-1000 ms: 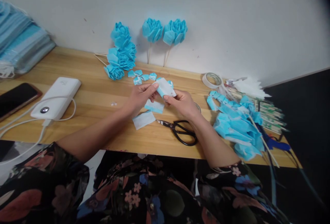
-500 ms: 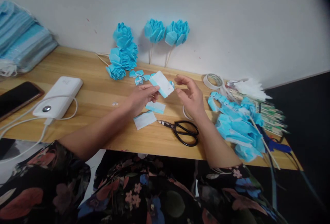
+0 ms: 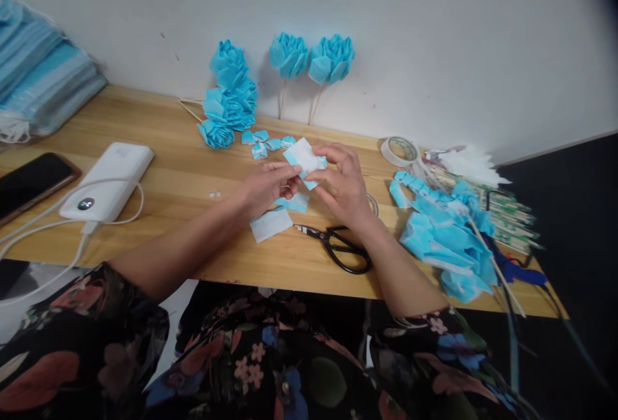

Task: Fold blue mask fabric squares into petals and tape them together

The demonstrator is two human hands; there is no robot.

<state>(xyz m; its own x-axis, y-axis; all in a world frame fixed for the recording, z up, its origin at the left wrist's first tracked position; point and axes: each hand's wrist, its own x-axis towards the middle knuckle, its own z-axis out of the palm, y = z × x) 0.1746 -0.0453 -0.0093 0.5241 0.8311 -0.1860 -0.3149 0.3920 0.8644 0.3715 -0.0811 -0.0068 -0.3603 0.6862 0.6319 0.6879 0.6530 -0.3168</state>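
A small rectangular piece of blue-and-white mask fabric is held up over the middle of the table. My left hand pinches its left edge between thumb and fingers. On the right, the thumb and fingers of my right hand close on its right edge, where the blue side shows folded over the white. Below my hands lie two more cut fabric pieces, one partly covered by my left fingers. Black-handled scissors rest beside them, partly behind my right wrist. Several small folded blue petals lie just beyond.
Blue fabric roses lie at the back, and two roses on sticks lean on the wall. Right are a tape roll, blue fabric scraps and a blue-handled tool. Left are a power bank, phone and packed masks.
My right hand has moved left and taken hold of the fabric piece's right edge, which now bends over. My left hand keeps its pinch almost in place.
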